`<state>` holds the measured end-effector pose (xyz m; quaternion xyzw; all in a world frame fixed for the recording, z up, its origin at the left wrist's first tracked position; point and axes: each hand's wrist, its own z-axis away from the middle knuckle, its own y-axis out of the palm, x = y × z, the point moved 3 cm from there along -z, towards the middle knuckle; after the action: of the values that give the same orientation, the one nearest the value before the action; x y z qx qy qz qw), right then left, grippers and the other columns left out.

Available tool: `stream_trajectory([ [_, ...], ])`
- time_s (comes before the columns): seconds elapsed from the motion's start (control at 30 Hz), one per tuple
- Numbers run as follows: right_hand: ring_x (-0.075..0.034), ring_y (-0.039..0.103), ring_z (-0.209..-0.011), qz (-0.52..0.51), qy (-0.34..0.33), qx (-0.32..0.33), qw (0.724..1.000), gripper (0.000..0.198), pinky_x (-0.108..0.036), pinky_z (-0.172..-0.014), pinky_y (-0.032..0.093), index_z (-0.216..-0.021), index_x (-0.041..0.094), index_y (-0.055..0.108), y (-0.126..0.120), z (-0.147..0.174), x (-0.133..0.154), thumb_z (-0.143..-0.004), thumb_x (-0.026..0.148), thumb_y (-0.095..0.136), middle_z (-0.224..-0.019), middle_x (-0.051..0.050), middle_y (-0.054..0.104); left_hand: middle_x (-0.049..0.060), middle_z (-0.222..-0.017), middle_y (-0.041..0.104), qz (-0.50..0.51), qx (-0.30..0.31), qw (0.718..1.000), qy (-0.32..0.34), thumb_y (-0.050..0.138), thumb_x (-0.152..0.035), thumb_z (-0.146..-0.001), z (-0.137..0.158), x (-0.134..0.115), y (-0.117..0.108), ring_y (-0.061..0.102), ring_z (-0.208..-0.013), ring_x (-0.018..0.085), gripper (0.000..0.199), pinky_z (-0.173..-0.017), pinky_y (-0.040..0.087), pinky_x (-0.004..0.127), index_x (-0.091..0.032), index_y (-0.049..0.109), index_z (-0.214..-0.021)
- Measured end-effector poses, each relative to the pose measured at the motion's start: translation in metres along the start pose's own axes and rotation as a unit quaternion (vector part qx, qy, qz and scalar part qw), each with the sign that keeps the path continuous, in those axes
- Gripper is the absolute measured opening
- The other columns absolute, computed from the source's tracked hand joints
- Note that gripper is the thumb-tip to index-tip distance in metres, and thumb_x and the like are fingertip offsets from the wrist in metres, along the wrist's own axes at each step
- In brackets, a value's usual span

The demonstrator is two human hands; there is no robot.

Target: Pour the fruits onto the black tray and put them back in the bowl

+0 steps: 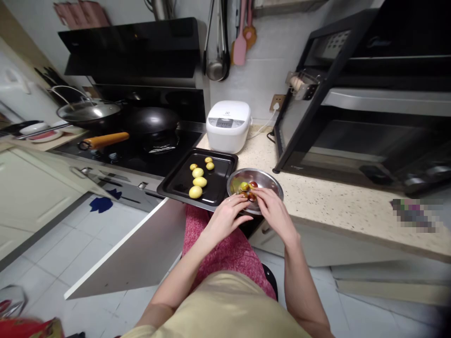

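Note:
A round steel bowl (273,180) stands at the counter's front edge, with several small glossy round fruits (244,186) in it, green to reddish brown; I cannot make out their kind. My right hand (270,205) reaches over the bowl from the right, its fingertips closed on one of these fruits. Over the left side of the bowl lies my left hand (227,213), fingers stretched and thumb apart, near the fruits. Left of the bowl, a black baking tray (181,176) bears several smooth yellow oval pieces (199,182) in two rough rows, the nearer ones larger.
Behind the tray stands a white rice cooker (228,126). A wok (151,121) with an orange handle and a lidded pan (89,110) sit on the hob. A large black oven (369,136) stands right. An open cabinet door (130,253) juts out left of my legs.

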<state>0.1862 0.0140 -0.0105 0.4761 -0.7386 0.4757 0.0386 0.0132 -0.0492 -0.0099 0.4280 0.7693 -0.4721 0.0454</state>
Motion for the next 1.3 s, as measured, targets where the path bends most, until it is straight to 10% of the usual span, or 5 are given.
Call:
stream_trajectory([
  [0.3,-0.025,0.069,-0.107,-0.001,-0.015,-0.114,0.993,0.029,-0.048,-0.098,0.055,-0.113,0.024,0.074,-0.018,0.034,0.006,-0.102,0.017,0.048,-0.111,-0.008,0.076,0.011,-0.138,0.067,-0.098,-0.081,0.984,-0.126,0.045,-0.017,-0.105,-0.001,0.086,-0.09,0.062,-0.131,0.024,0.033,-0.116,0.049,0.044,-0.02,0.069,-0.128],
  [0.6,-0.025,0.071,-0.102,-0.014,-0.024,-0.152,0.988,0.027,-0.045,-0.092,0.057,-0.109,0.025,0.074,-0.013,0.039,0.012,-0.1,0.015,0.051,-0.107,-0.006,0.078,0.012,-0.152,0.058,-0.198,0.105,0.948,-0.226,0.049,-0.003,-0.092,-0.023,0.198,-0.129,0.061,-0.135,0.026,0.048,-0.118,0.045,0.041,-0.017,0.069,-0.133],
  [1.07,-0.024,0.072,-0.101,-0.014,-0.036,-0.156,0.987,0.026,-0.045,-0.091,0.058,-0.108,0.025,0.074,-0.015,0.043,0.01,-0.1,0.013,0.052,-0.105,-0.006,0.078,0.01,-0.12,0.067,-0.236,0.094,0.934,-0.251,0.049,-0.002,-0.09,-0.027,0.198,-0.113,0.069,-0.1,0.021,0.039,-0.097,0.054,0.034,-0.019,0.072,-0.117],
  [1.3,-0.024,0.072,-0.099,-0.006,-0.045,-0.185,0.982,0.025,-0.044,-0.089,0.058,-0.108,0.025,0.073,-0.018,0.044,0.018,-0.099,0.011,0.054,-0.103,-0.006,0.078,0.012,-0.127,0.06,-0.24,0.006,0.939,-0.244,0.046,-0.01,-0.099,-0.024,0.154,-0.129,0.064,-0.109,0.024,0.034,-0.098,0.055,0.038,-0.02,0.064,-0.125],
])
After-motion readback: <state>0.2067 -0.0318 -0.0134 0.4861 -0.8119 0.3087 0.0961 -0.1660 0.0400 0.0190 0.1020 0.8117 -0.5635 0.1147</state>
